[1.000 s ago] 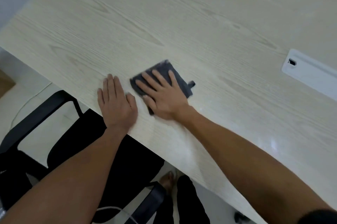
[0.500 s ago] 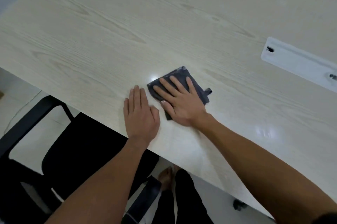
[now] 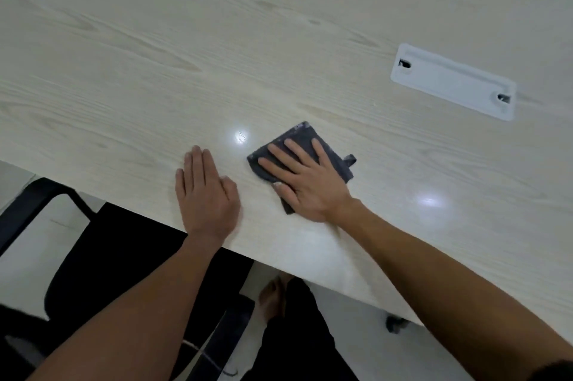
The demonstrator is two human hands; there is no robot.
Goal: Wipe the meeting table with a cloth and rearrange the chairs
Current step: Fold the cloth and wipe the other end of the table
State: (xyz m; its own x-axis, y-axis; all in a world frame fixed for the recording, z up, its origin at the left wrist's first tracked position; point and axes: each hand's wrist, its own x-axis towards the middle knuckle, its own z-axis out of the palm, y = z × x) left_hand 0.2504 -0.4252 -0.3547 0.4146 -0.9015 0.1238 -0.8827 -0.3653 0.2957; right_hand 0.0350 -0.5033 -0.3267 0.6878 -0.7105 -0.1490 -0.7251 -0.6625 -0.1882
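**Cloth flat under my right hand, near the table's front edge**

The table [image 3: 279, 39] fills most of my view, pale wood grain running left to right, its near edge cutting diagonally from the left side down toward the lower right. Tucked under that edge on my left is the black chair [image 3: 102, 256], its seat partly beneath the tabletop and one armrest showing at the far left. Set into the tabletop on the right, well apart from my hands, is a white cable cover [image 3: 452, 81], a long plate angled down to the right.

My right hand [image 3: 305, 182] lies flat with straight, spread fingers pressing down on the cloth [image 3: 302, 135]; nothing is clenched. The cloth is a dark grey folded square turned like a diamond, one corner pointing away from me and to the right, with a small loop tab sticking out on its right side. It sits close to the near edge.

My left hand [image 3: 206, 194] rests flat on bare wood just beside the cloth, fingers together, straight, holding nothing, not touching it. Two bright light reflections sit on the surface near the cloth.
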